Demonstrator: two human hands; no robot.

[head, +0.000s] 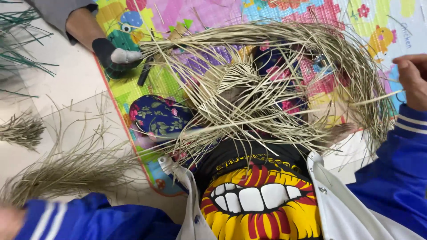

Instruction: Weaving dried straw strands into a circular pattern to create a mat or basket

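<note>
A half-woven piece of pale straw (240,82) rests on my lap, with several long loose strands (311,49) fanning out and arching over it. My right hand (413,80) is raised at the right edge, fingers pinched on one straw strand (378,98) pulled sideways from the weave. My left hand (8,222) is only a blurred patch in the bottom left corner at the end of my blue sleeve (89,220). It lies next to a loose bundle of straw (66,171) on the floor, and its grip is not visible.
A colourful play mat (213,13) lies under the work. Another person's socked foot (118,58) rests on the mat at the top left beside a dark tool (144,75). A floral cushion (158,115) sits left of my lap. Green stems (22,49) and more straw (20,131) lie on the floor.
</note>
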